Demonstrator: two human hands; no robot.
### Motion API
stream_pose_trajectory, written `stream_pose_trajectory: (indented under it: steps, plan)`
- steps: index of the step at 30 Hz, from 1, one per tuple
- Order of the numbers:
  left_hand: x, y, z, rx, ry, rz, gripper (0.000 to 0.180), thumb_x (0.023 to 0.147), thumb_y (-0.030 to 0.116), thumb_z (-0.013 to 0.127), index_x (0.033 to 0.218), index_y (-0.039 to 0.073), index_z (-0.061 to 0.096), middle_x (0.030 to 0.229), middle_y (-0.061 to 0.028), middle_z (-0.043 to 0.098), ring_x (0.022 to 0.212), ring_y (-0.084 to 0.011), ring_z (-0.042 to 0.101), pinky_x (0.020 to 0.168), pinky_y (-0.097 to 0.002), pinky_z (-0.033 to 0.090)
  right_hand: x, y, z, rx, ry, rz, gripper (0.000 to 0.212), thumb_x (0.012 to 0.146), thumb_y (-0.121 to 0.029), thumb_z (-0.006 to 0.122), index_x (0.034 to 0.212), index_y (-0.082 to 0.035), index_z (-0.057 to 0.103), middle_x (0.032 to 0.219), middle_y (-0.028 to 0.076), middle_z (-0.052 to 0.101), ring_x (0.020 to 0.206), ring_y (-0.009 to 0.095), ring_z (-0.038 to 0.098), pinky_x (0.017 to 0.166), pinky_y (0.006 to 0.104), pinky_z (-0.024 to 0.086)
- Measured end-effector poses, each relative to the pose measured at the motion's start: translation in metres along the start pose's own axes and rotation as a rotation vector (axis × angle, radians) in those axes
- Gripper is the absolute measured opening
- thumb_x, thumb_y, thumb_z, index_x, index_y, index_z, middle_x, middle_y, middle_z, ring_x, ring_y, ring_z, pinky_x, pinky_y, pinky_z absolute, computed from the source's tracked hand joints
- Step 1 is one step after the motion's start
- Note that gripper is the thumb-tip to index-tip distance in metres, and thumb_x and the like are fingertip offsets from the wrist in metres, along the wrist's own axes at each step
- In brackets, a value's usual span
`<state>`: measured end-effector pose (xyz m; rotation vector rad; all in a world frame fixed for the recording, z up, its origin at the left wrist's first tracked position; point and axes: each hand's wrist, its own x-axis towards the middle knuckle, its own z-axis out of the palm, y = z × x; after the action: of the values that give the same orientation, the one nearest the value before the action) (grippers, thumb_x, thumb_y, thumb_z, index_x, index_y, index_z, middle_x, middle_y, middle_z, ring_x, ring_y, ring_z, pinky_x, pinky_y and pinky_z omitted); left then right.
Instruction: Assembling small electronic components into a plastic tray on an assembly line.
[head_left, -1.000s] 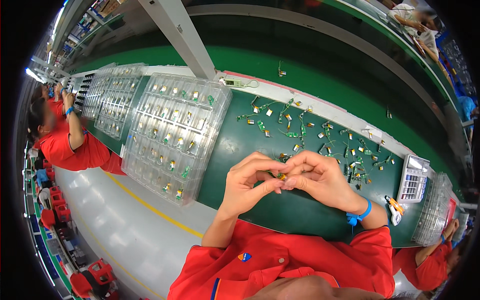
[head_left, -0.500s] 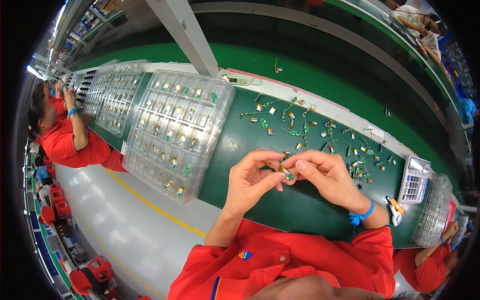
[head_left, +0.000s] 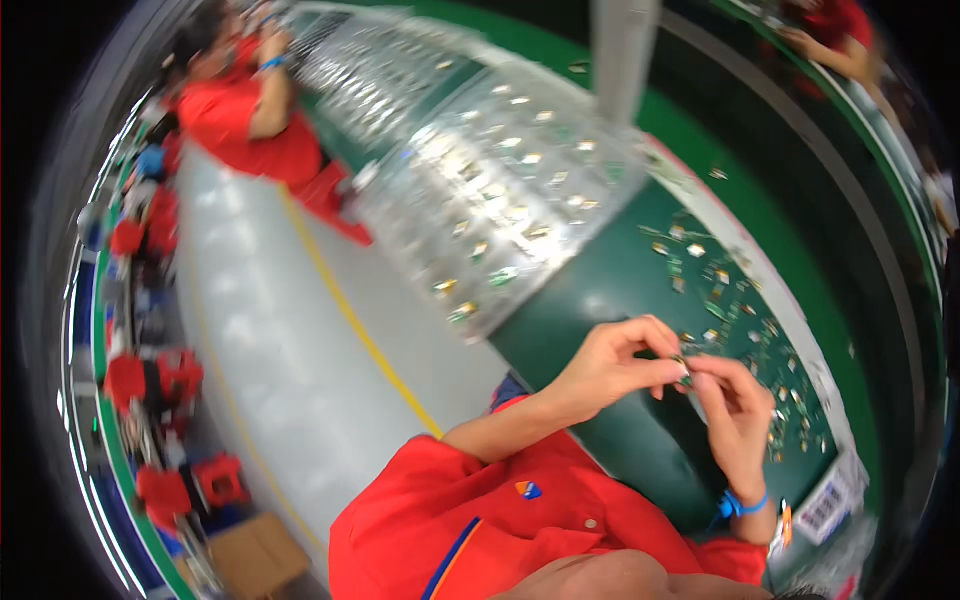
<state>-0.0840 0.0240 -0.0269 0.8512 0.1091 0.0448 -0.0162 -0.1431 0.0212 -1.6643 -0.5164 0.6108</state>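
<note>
Between my two hands, over the dark green bench, is a small green circuit board point(head_left: 683, 372) with a pale part on it. My left hand point(head_left: 632, 362) pinches it from the left between thumb and fingers. From the right, the thumb and fingertips of my right hand point(head_left: 733, 400) close on the same piece. A blue band point(head_left: 743, 505) circles my right wrist. Many similar boards with wires and small silver-and-yellow battery cells point(head_left: 720, 300) lie scattered beyond my hands. Motion blur hides fine detail of the held piece.
A clear plastic tray point(head_left: 480, 190) with boards in its compartments stands left of the scattered boards. A grey post point(head_left: 625, 60) rises behind it. At the lower right are orange-handled cutters point(head_left: 786, 522) and a white box point(head_left: 832, 500). A co-worker in red point(head_left: 240, 110) sits far left.
The view has swung to the left, so tray, bench and co-worker appear shifted and turned. Both hands still hold the small board, with fingers closer around it.
</note>
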Motion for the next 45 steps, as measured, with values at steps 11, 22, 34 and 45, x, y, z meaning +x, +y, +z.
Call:
stream_pose_trajectory:
  steps: [11,22,34,45]
  plan:
    - [-0.076,0.176,-0.127,1.683,0.481,0.401,0.012,0.075,0.004,0.072,0.083,0.002,0.063,0.092,-0.0087,0.058,0.088,-0.0216,0.056,0.070,-0.0316,0.047,0.037,0.009,-0.021,-0.375,0.090,0.050,0.017,0.093,-0.008,0.055,0.104,0.002,0.062,0.096,0.007,0.066,0.088,0.012,0.061,0.080,0.0238,0.047]
    - [0.079,0.249,-0.153,1.891,0.063,0.323,0.022,0.078,0.018,0.070,0.074,-0.002,0.062,0.066,-0.0137,0.061,0.061,-0.0253,0.059,0.059,-0.0346,0.047,0.167,0.024,-0.068,-0.852,0.206,-0.199,0.024,0.087,-0.014,0.060,0.106,-0.001,0.062,0.089,0.016,0.068,0.080,0.024,0.067,0.072,0.0314,0.051]
    - [0.387,0.208,-0.347,2.290,-0.181,0.297,0.039,0.074,0.028,0.071,0.105,0.007,0.062,0.108,-0.0185,0.062,0.104,-0.0359,0.057,0.086,-0.0438,0.049,0.282,0.072,-0.014,-1.191,0.172,-0.353,0.023,0.075,-0.002,0.059,0.097,-0.002,0.063,0.092,0.015,0.060,0.092,0.031,0.056,0.075,0.0402,0.051]
    - [0.364,0.198,-0.234,1.607,-0.050,-0.134,0.011,0.078,0.001,0.065,0.084,0.003,0.056,0.074,-0.0014,0.060,0.069,-0.0074,0.054,0.055,-0.0225,0.042,0.286,0.082,-0.051,-1.023,0.253,-0.378,0.018,0.066,0.006,0.060,0.083,0.004,0.060,0.076,0.019,0.060,0.076,0.033,0.060,0.066,0.0403,0.052]
